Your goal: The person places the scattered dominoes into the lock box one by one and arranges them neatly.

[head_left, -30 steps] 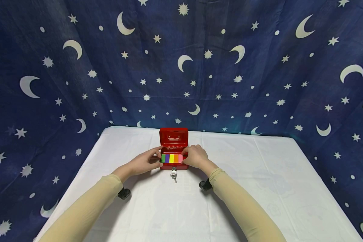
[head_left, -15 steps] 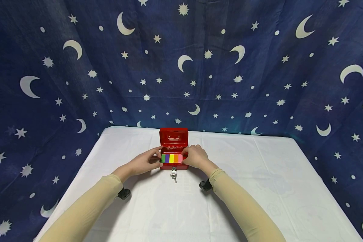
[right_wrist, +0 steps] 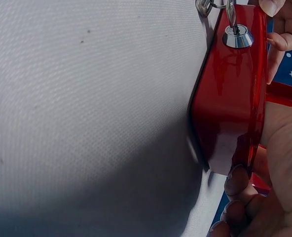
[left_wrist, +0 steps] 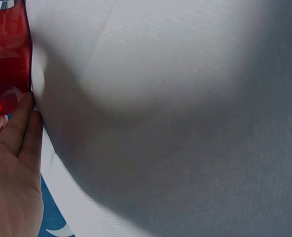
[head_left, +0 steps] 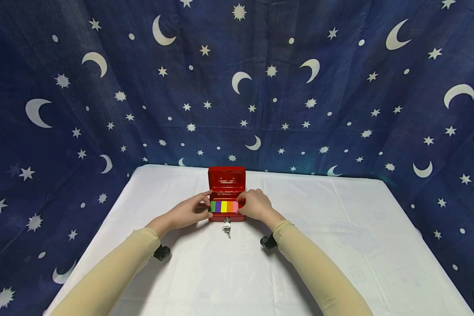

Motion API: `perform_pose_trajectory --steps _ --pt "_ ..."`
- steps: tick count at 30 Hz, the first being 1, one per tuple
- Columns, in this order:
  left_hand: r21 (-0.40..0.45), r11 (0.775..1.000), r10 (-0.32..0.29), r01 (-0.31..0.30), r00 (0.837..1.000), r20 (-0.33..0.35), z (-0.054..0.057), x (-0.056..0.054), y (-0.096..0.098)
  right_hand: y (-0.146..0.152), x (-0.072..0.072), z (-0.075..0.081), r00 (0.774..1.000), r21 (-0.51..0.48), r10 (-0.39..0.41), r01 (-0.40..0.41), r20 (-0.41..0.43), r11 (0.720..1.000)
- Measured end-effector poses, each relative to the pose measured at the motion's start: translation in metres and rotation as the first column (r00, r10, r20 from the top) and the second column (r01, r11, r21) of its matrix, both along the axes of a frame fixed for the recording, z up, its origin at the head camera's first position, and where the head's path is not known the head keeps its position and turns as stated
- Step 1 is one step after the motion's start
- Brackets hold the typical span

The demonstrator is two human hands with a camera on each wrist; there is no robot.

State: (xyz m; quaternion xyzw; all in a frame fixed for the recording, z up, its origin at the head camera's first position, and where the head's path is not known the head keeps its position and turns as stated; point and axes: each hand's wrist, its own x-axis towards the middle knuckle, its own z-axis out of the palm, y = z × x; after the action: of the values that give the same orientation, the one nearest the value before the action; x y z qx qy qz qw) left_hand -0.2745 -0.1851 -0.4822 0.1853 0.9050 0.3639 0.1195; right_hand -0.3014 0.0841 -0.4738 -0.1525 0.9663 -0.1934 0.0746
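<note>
A small red metal cash box (head_left: 217, 217) stands on the white table, its lid (head_left: 227, 177) raised at the back. Inside lies a row of coloured strips (head_left: 224, 206): green, purple, yellow, orange and pink. My left hand (head_left: 186, 213) grips the box's left side, thumb at the front corner; in the left wrist view its fingertips (left_wrist: 26, 101) touch the red wall. My right hand (head_left: 257, 204) holds the right side, with thumb and forefinger reaching over the wall beside the pink strip. From the right wrist, more of its fingertips (right_wrist: 237, 181) show against the outer wall; its thumb is hidden.
Keys (head_left: 227, 229) hang from the front lock (right_wrist: 238, 37) onto the white cloth (head_left: 229, 272). A dark blue curtain (head_left: 205, 87) with moons and stars rises behind the table. A black wrist camera (head_left: 162, 253) sits beneath the left sleeve, another (head_left: 267, 242) beneath the right.
</note>
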Motion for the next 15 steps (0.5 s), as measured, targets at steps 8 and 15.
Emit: perform_pose_trajectory --steps 8,15 --pt "-0.002 1.0 -0.001 0.001 1.0 -0.003 -0.0002 0.0003 0.0006 0.001 -0.0004 -0.0006 1.0 -0.001 0.0 0.0 0.005 1.0" --pt "-0.007 1.0 0.002 -0.002 1.0 -0.009 -0.0004 0.0001 0.0008 0.0009 -0.0007 -0.0006 1.0 -0.008 -0.002 0.003 0.008 1.0"
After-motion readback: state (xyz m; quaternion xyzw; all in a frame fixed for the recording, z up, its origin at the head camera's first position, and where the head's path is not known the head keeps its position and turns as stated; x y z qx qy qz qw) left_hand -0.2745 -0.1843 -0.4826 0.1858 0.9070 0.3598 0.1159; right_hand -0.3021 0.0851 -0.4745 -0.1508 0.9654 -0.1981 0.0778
